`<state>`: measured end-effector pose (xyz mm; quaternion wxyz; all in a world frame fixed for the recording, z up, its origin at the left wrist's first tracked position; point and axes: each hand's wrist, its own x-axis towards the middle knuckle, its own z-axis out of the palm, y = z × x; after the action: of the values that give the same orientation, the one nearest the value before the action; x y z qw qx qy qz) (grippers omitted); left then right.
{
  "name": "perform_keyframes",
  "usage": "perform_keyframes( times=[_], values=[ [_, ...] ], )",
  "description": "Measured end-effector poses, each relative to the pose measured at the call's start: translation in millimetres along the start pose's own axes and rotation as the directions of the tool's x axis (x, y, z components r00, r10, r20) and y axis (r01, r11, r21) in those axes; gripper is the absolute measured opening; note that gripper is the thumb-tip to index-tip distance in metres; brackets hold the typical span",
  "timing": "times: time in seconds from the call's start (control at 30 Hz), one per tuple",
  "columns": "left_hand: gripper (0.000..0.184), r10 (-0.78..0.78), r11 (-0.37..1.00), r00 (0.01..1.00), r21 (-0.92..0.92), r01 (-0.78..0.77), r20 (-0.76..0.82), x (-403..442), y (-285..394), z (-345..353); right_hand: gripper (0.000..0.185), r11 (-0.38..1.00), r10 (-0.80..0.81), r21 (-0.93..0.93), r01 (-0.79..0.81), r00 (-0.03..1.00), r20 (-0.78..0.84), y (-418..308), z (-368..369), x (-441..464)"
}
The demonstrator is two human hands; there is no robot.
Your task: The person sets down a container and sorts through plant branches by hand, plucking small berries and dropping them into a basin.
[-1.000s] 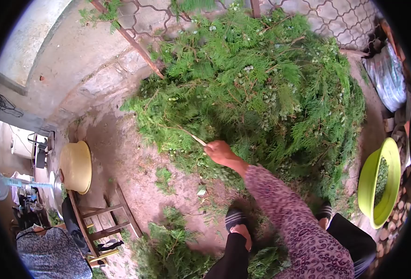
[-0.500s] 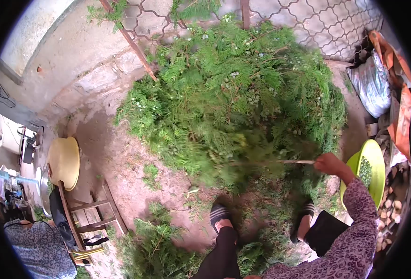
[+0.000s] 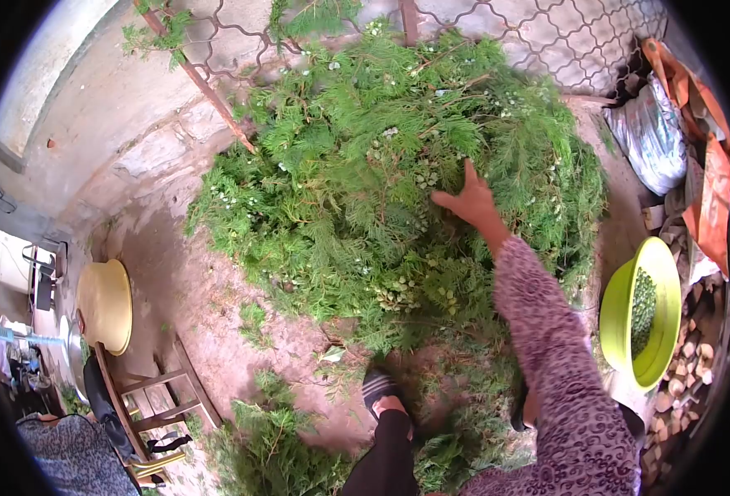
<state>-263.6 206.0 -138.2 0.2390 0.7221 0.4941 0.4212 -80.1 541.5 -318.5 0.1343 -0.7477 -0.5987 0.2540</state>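
Observation:
My right hand (image 3: 469, 203) reaches over a big heap of green conifer branches (image 3: 340, 165), thumb and forefinger spread apart, with nothing held. Clusters of small pale cones or berries (image 3: 398, 295) dot the foliage just below and left of it. Whether the fingertips touch the sprigs I cannot tell. To the right of my forearm stands a yellow-green basin (image 3: 619, 310), tilted in view, with many small green cones or berries (image 3: 644, 310) inside. My left hand is out of view.
Loose sprigs (image 3: 278, 446) lie around my shoe (image 3: 379, 388). At left are a tan basin (image 3: 109, 306), a wooden ladder-like frame (image 3: 162, 401) and another person's patterned clothing (image 3: 76, 455). Chopped wood (image 3: 683, 372), a silvery sack (image 3: 650, 136) and wire mesh (image 3: 547, 41) border the right and back.
My right hand has let go of the branch stem it held near the basin. It has moved left and forward over the heap and opened. The view has shifted slightly.

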Motion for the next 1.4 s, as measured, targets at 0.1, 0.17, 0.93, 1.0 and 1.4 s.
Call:
perform_keyframes(
  times=[0.1, 0.17, 0.93, 1.0, 1.4],
  values=[
    [0.033, -0.005, 1.0, 1.0, -0.004, 0.005, 0.01, 5, -3, 3, 0.113, 0.978, 0.193, -0.074, -0.197, 0.98, -0.058, -48, 32, 1],
    [0.033, -0.009, 1.0, 1.0, -0.003, 0.009, 0.011, 10, -5, 4, 0.11, 0.964, 0.203, -0.171, -0.202, 0.979, -0.014, -51, 40, 3],
    [0.034, 0.029, 0.999, 1.0, -0.04, -0.029, 0.003, 17, -2, 4, 0.03, 0.769, -0.552, -0.221, 0.6, 0.798, 0.243, 93, -31, -107],
    [0.034, 0.028, 0.999, 1.0, -0.044, -0.028, 0.004, 17, -1, 4, 0.03, 0.764, -0.538, -0.232, 0.603, 0.793, 0.286, 107, -45, -133],
    [0.034, 0.024, 0.996, 0.999, -0.087, -0.021, 0.037, 18, 14, 15, 0.024, 0.699, -0.363, -0.021, 0.715, 0.38, 0.851, 182, -25, -250]
  ],
)
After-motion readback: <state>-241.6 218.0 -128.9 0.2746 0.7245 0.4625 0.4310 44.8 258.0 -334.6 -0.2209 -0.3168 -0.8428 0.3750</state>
